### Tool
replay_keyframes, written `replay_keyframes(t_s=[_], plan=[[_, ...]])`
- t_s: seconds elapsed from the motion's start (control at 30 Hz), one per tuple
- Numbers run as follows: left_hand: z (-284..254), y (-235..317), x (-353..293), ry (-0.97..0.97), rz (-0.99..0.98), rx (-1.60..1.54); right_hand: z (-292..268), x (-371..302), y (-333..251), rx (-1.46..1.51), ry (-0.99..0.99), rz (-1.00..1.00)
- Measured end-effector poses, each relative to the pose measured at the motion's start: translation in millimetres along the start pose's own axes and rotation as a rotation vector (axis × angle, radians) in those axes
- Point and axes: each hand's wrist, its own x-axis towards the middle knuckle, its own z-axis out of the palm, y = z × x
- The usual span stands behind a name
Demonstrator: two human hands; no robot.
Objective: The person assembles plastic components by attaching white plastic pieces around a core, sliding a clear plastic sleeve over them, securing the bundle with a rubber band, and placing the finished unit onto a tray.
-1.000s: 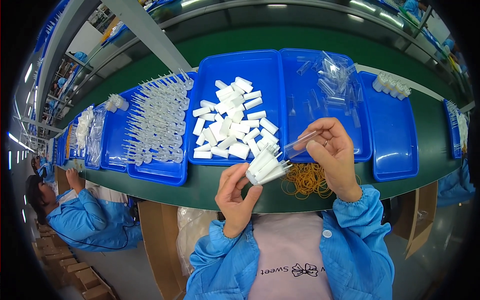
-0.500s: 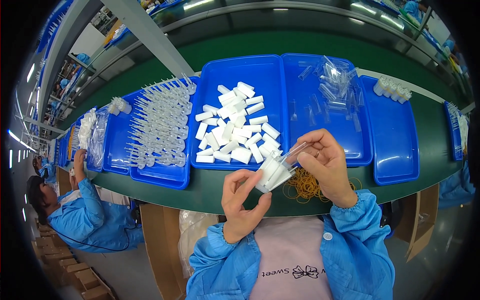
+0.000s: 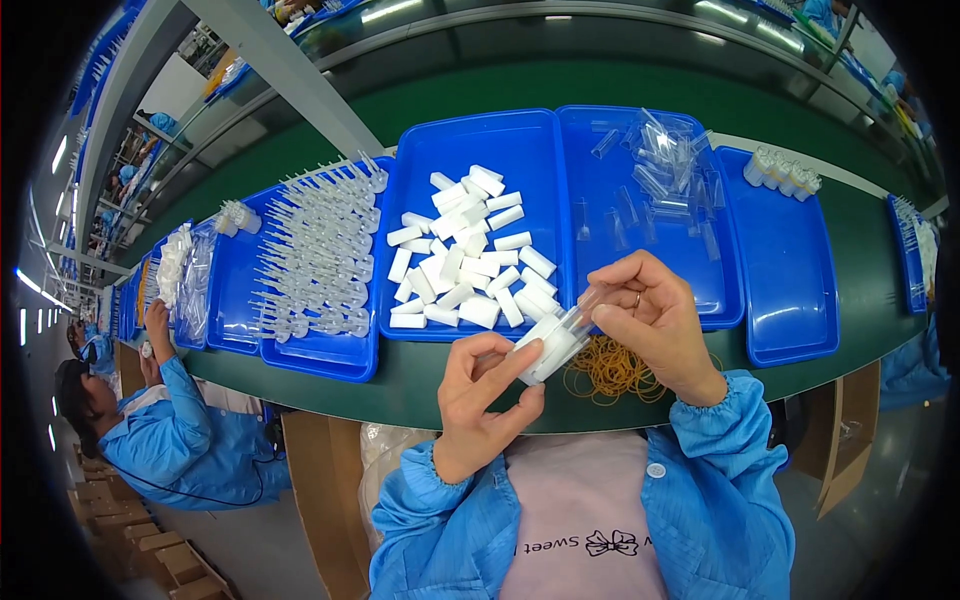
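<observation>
"What's the room like?"

"A factory hall, with a dark green curved worktable (image 3: 400, 372) in front. A blue plastic tray (image 3: 440, 138) of white oblong blocks (image 3: 463, 250) sits at eleven o'clock from the hands, and another blue plastic tray (image 3: 592, 182) of clear plastic tubes (image 3: 668, 165) at one."

"Which step is in hand?"

"I'd judge, joining a single clear plastic tube (image 3: 590, 303) to a bundle of white and clear cylinders (image 3: 546, 358). The next move seems to call for a steady left hand (image 3: 483, 397) and careful lining-up by the right hand (image 3: 655, 325)."

"And the fingers?"

"The left thumb and forefinger are clamped on the bundle, which points out toward two o'clock. The right thumb and forefinger pinch the tube, which lies at nine o'clock from that hand, its lower end at the bundle. Whether it's inside or just against it, I can't tell."

"Anything close by?"

"Tangled yellow-brown rubber bands (image 3: 618, 374) on the table, at three o'clock from the bundle."
</observation>
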Motion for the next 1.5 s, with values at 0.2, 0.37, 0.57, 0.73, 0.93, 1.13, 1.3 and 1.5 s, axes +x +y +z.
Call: replay_keyframes(t_s=[0.2, 0.37, 0.57, 0.73, 0.93, 1.13, 1.3, 1.5], plan=[[-0.5, -0.3, 0.0, 0.025, 0.003, 0.008, 2.7, -0.2, -1.6, 0.016, 0.002, 0.001], [2.5, -4.9, -5.7, 0.09, -0.009, -0.021, 4.2, -1.1, -1.9, -0.115, -0.04, -0.043], [4.1, -3.1, -4.5, 0.101, -0.045, -0.031, 3.6, 0.6, 2.9, -0.225, -0.018, -0.149], [4.3, -6.8, -6.3, 0.074, -0.129, -0.114, 5.1, -3.2, 0.5, -0.453, 0.022, -0.311], [8.1, -4.9, -7.1, 0.095, -0.118, -0.145, 7.8, -12.1, 0.4, -0.474, 0.052, -0.305], [8.6, -6.8, -13.0, 0.039, -0.156, -0.168, 6.7, -8.7, 2.1, -0.197, 0.038, -0.162], [8.6, -16.3, 0.1, -0.216, -0.574, -1.042, 2.2, -8.8, 2.8, -0.151, -0.01, -0.113], [11.8, -17.0, 7.6, -0.416, -0.746, -1.318, -1.6, -6.4, -0.4, -0.32, -0.068, -0.128]])
